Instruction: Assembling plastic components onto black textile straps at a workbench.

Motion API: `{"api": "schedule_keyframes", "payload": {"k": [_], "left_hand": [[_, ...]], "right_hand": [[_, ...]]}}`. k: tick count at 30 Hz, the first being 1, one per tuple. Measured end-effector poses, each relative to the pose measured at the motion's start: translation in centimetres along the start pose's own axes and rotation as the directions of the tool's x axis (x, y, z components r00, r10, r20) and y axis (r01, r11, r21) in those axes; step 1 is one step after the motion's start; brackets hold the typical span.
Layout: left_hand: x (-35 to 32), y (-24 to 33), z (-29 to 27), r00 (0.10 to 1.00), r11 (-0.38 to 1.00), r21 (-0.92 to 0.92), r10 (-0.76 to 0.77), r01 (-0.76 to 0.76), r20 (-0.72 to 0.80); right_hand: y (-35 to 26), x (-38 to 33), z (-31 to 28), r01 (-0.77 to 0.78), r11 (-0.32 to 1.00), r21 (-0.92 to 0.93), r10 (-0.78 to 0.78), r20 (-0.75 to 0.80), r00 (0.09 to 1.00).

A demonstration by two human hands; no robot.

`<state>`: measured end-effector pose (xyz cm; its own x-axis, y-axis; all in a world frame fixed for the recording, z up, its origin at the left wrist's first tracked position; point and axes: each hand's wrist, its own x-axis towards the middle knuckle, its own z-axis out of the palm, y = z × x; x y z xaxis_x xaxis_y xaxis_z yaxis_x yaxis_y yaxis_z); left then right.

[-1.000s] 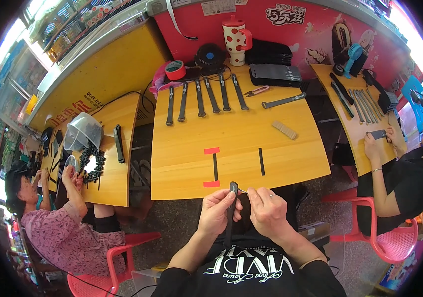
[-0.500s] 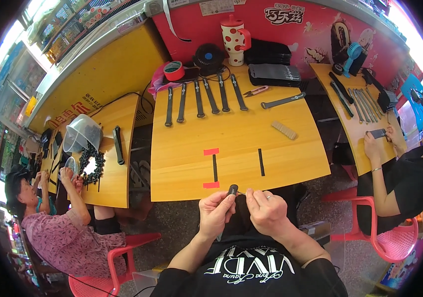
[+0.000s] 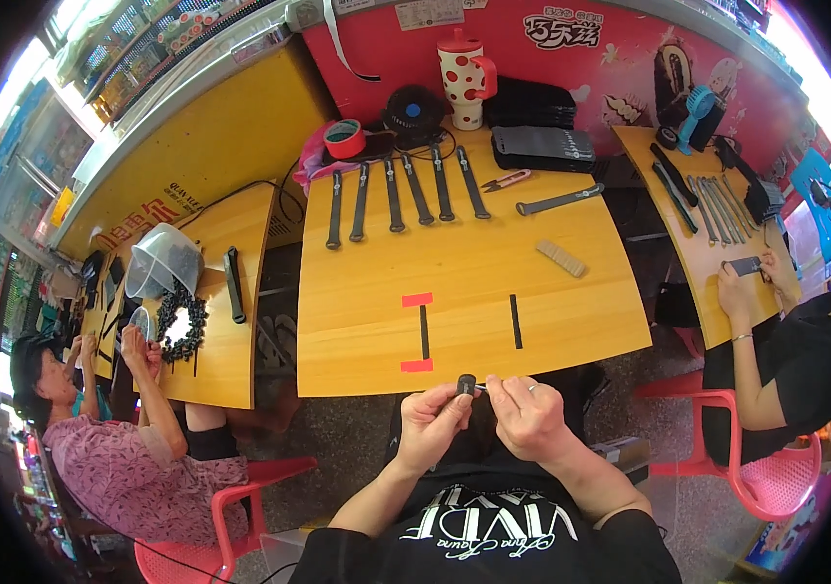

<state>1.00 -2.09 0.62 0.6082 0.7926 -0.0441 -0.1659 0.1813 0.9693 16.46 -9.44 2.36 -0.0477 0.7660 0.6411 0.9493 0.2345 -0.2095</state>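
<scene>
Just off the table's near edge, my left hand (image 3: 429,424) is closed on a small dark, rounded piece (image 3: 467,385) with pale marking, held upright between thumb and fingers. My right hand (image 3: 526,417), a ring on one finger, is pinched shut beside it. A thin sliver of something shows between its fingertips and the dark piece, too small to name. On the wooden table (image 3: 357,331) in front of me lie two narrow black strips, the left strip (image 3: 424,332) with red tape (image 3: 417,300) across its ends, the right strip (image 3: 516,321) without tape.
Several dark straps (image 3: 394,195) lie in a row at the back, another strap (image 3: 560,200) at the right. Thread snips (image 3: 508,180), a tan ridged block (image 3: 560,258), a tape roll (image 3: 343,138), a fan (image 3: 414,113) and a spotted tumbler (image 3: 462,83) are also there. Co-workers sit at both sides.
The dark piece has shifted slightly right and down, and its marked face now shows more. Both hands keep their grip close together. The view has shifted slightly.
</scene>
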Motion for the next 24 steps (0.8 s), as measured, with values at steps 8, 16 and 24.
{"api": "schedule_keyframes", "payload": {"k": [8,16,24], "left_hand": [[-0.3,-0.2,-1.1,0.991,0.995,-0.052,-0.083,0.089,0.105],[-0.1,0.2,-1.1,0.998,0.989,0.147,-0.020,0.012,0.057],[0.7,0.2,-3.2,0.897,0.939,0.088,-0.343,0.332,0.278]], "right_hand": [[1.0,-0.8,2.0,-0.174,0.743,0.646,0.186,0.050,0.981],[0.4,-0.6,1.4,-0.137,0.913,0.385,0.124,0.058,0.991],[3.4,0.2,0.3,0.194,0.967,0.166,-0.229,0.229,0.946]]}}
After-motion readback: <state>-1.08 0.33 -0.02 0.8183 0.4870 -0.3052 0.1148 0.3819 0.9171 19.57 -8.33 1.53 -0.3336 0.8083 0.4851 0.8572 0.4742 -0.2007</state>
